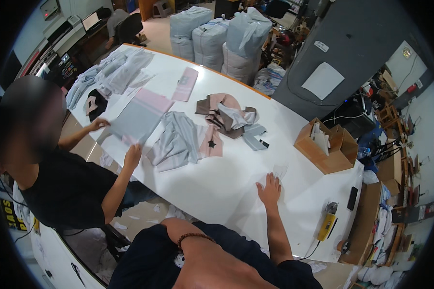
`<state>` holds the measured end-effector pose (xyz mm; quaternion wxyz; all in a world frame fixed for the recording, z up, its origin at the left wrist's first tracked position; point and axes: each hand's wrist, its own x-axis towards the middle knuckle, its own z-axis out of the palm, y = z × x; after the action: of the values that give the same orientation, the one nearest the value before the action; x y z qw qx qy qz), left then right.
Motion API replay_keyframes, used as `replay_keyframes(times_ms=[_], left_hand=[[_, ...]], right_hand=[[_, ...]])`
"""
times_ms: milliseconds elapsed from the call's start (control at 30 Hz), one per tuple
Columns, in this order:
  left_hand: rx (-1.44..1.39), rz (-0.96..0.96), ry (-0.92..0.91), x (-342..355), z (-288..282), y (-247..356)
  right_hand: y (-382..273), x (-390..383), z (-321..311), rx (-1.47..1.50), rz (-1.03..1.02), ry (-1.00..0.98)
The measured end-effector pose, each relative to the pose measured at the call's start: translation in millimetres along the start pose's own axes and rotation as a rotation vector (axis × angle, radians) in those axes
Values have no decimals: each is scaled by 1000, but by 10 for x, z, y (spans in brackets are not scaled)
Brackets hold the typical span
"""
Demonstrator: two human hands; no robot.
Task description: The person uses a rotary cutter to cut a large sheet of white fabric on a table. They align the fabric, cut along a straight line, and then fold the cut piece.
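My right hand [269,190] lies flat on the white table with its fingers stretched out. Beneath and beside it is a thin, see-through sheet [280,170], perhaps clear plastic. Close to the camera, my left hand [181,228] is bent in front of my dark shirt, a brown beaded bracelet [196,235] on the arm; its fingers are hidden. Farther left on the table lie a striped grey garment [176,139] and a pink piece with a black star [211,144]. Behind them is a rumpled pink, brown and white garment [222,113].
At left a co-worker [62,188] holds a grey and pink folded garment [142,113] with both hands. A pink packet [185,84] and a garment pile [113,72] lie beyond. To my right are a cardboard box [325,161], a yellow corded cutter [328,224] and a phone [352,198].
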<state>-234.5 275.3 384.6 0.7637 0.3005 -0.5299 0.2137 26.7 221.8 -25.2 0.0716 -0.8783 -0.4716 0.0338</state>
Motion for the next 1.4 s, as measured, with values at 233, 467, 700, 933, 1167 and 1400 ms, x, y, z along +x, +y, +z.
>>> replay_keyframes(times_ms=[233, 467, 700, 933, 1167, 1400], left_hand=[[-5, -363, 200, -345, -357, 417], [521, -1509, 499, -2287, -420, 693], [-1, -1870, 1186, -2711, 714, 710], [39, -1841, 1521, -2979, 1362, 447], [-59, -1864, 1753, -3328, 2157, 125], [-71, -1735, 1892, -3564, 2447, -500]], right_hand=[[212, -1, -97, 77, 102, 151], [-145, 1244, -37, 588, -170, 179], [-557, 2027, 238, 255, -118, 116], [-926, 2032, 415, 100, 10, 252], [-839, 2154, 514, 309, 73, 315], [-791, 2140, 593, 326, 37, 350]])
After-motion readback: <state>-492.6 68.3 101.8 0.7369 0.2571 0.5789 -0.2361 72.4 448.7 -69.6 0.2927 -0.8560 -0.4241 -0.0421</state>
